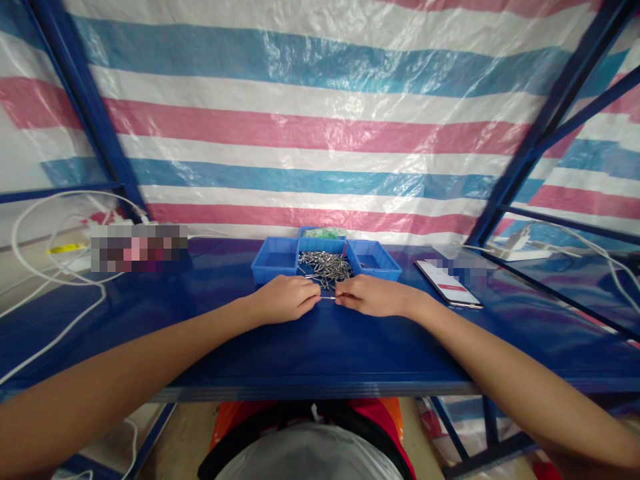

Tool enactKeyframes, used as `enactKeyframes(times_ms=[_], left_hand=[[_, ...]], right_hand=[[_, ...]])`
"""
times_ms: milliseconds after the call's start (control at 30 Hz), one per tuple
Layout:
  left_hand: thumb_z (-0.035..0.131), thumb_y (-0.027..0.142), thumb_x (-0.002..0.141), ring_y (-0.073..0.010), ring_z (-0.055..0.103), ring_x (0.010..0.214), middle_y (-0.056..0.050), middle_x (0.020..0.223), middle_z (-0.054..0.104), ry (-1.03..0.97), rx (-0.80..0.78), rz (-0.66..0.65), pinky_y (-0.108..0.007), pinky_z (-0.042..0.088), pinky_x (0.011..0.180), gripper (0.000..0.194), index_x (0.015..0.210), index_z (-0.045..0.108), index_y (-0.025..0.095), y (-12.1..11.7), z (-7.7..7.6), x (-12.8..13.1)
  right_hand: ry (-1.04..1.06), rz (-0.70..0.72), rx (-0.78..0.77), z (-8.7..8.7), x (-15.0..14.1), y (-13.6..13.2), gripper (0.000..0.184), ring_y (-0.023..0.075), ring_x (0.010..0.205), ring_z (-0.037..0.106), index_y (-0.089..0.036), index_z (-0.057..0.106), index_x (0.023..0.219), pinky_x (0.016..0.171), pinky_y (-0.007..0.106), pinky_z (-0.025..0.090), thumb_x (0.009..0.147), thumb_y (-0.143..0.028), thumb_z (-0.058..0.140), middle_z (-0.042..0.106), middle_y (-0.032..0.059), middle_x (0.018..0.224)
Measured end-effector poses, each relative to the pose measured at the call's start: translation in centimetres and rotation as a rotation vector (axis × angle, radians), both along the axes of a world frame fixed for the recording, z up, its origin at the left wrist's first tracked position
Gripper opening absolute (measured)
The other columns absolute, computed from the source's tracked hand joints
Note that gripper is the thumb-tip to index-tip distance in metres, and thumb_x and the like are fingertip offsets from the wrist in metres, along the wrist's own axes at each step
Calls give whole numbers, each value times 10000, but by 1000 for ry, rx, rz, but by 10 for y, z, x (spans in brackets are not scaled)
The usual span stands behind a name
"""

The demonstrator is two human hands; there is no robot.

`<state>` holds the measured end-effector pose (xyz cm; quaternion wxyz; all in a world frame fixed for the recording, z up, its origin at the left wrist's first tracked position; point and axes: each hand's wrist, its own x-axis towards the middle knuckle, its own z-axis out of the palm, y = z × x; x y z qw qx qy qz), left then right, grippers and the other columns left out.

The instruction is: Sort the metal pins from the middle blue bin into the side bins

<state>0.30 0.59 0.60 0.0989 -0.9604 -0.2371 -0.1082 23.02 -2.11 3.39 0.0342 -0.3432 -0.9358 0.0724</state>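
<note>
My left hand [285,298] and my right hand [373,295] rest on the blue table [310,347], fingertips facing each other. Both are pinched on a small thin metal pin [328,298] that spans the gap between them. Just beyond the hands lies a heap of similar metal pins [326,265] between two blue trays. The left blue tray [276,260] and the right blue tray [373,259] look empty from here.
A phone [449,283] lies on the table to the right. White cables [45,267] loop at the left, more cables and a plug [525,248] at the right. A striped tarp [320,120] backs the blue frame. A further blue tray with green contents [324,233] sits behind.
</note>
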Motion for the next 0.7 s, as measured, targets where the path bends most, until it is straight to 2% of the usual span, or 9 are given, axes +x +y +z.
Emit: enactKeyframes(times_ms=[167,367,700], left_hand=[[381,263,960,-149,611,807,-7,859,649,-52,4,23,-228,413,688,218,894,575,191,-1,2,1],[381,259,960,-139,613,845,-11,912,652,-154,-37,-24,-220,426,765,214,930,580,187,-5,4,2],[400,239,949,-134,592,801,-9,888,621,-162,-31,-22,-218,410,728,181,913,570,186,-5,5,1]], right_hand=[[0,2,-8,-1,0,0,191,153,704,568,-159,581,832,669,248,378,943,-219,437,623,45,760],[9,19,-2,0,-2,-2,156,155,709,566,-163,589,825,670,251,378,925,-213,481,621,36,755],[27,24,35,-1,-2,-1,131,132,658,535,-154,584,791,639,237,354,896,-172,507,600,27,722]])
